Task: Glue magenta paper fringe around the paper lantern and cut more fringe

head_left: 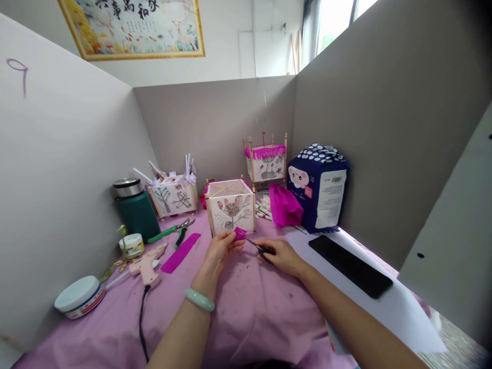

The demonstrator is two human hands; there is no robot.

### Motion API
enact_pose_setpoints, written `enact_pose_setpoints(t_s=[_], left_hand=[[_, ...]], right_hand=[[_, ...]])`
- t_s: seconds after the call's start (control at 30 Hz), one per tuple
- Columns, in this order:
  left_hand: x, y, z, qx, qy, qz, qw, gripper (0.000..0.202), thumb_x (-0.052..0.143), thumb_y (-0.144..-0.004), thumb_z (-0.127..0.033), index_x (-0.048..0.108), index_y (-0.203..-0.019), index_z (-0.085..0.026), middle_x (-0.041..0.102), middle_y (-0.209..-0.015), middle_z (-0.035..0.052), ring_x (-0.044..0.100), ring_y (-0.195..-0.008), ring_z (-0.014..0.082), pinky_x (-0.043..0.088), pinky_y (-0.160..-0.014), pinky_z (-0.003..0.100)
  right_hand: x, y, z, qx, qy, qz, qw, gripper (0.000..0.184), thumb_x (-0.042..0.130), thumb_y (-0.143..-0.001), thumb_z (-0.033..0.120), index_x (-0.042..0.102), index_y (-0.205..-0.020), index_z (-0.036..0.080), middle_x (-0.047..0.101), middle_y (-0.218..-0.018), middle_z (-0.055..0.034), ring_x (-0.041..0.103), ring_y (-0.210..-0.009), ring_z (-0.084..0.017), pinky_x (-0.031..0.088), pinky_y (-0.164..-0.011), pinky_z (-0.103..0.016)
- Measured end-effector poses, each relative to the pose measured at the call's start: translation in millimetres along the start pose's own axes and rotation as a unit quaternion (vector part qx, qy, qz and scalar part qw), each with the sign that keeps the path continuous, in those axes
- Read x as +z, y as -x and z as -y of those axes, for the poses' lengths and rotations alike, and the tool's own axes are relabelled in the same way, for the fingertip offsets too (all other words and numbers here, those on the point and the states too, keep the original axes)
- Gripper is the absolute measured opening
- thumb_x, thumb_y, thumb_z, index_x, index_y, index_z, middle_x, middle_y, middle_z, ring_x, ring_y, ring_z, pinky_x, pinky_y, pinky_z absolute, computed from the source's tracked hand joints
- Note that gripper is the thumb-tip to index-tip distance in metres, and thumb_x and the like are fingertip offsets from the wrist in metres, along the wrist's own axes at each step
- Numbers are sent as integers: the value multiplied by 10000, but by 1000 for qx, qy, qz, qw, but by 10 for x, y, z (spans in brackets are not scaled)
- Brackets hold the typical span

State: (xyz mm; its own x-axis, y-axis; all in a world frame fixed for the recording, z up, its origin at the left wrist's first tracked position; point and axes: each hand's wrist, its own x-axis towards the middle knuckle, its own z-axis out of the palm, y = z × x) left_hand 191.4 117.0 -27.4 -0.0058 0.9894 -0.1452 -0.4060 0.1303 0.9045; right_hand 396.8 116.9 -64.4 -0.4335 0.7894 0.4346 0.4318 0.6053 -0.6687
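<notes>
Between thumb and fingers, my left hand (222, 248) pinches a small piece of magenta crepe paper (240, 233). My right hand (282, 256) is closed round the dark handles of a small pair of scissors (265, 251), whose blades point left at the paper's edge. Whether the blades touch the paper I cannot tell. Just behind my hands stands a square lantern frame (232, 210) of sticks and white panels with a flower drawing. A flat magenta strip (180, 253) lies left of my left hand.
To the left are a pink glue gun (145, 266), green pruning shears (169, 231), a white tub (80, 296) and a green flask (136, 210). Rightward lie a black phone (350, 265) and a dark blue package (319, 189). Behind are crumpled magenta paper (285, 206) and a fringed lantern (268, 163).
</notes>
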Motion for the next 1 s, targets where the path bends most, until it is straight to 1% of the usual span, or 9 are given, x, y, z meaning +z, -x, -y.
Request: enact_pose_setpoints(t_s=[0.27,0.33,0.47,0.57,0.67,0.73,0.8,0.9,1.0], left_hand=[[-17,-8,6,-1,6,-6,1000,56,604,-829,-71,585,-779,-86,687,-646,90,678,-552,152,560,-516,219],[-20,-4,-6,4,16,-22,1000,64,633,-813,-84,581,-779,-94,682,-645,75,674,-543,149,557,-508,221],[-29,5,-39,11,26,-67,997,106,671,-790,-119,570,-820,-116,663,-617,37,638,-474,133,528,-440,212],[-49,-3,-41,18,24,-65,997,100,659,-797,-127,567,-835,-120,644,-588,20,612,-440,120,513,-419,204],[-69,-20,-25,28,24,-53,998,64,622,-818,-116,560,-831,-123,630,-568,14,610,-441,123,505,-418,204],[-73,-24,-16,32,20,-52,998,50,604,-826,-108,556,-828,-125,623,-558,9,611,-445,125,500,-421,203],[-69,-19,-17,35,10,-54,998,44,599,-827,-114,556,-825,-125,625,-558,12,608,-446,125,495,-422,204],[-56,1,-28,38,-11,-60,997,46,614,-816,-136,569,-813,-124,627,-557,15,594,-438,121,486,-428,209],[-52,20,-35,46,-43,-73,995,79,658,-782,-175,607,-818,-126,598,-511,-12,533,-382,97,410,-380,182]], right_hand=[[-10,-7,-17,0,13,6,1000,306,589,-802,245,696,-1088,235,731,-936,-13,646,-757,-170,482,-703,-253],[-28,-9,-26,-7,26,8,1000,313,584,-798,225,697,-1089,245,734,-942,-10,652,-766,-174,481,-720,-260],[-71,-13,-49,-15,70,-7,997,343,595,-778,196,692,-1099,265,732,-979,-15,662,-814,-193,475,-783,-293],[-92,-7,-76,-1,115,-24,993,360,593,-772,182,678,-1113,259,718,-1021,-35,653,-882,-212,454,-832,-330],[-109,8,-113,22,147,-17,989,439,596,-769,193,619,-1204,245,676,-1114,-67,620,-978,-240,439,-846,-358],[-124,16,-138,35,151,-10,988,524,611,-767,224,549,-1287,227,631,-1203,-87,590,-1049,-262,428,-870,-377],[-143,21,-152,42,146,-8,988,560,621,-767,249,515,-1315,203,605,-1246,-99,574,-1082,-266,417,-893,-382],[-169,28,-144,44,175,0,984,486,616,-775,264,567,-1253,196,632,-1164,-97,578,-1040,-261,415,-871,-374],[-181,42,-112,42,231,-3,972,439,595,-799,298,595,-1229,210,627,-1068,-96,561,-996,-261,414,-825,-366]])
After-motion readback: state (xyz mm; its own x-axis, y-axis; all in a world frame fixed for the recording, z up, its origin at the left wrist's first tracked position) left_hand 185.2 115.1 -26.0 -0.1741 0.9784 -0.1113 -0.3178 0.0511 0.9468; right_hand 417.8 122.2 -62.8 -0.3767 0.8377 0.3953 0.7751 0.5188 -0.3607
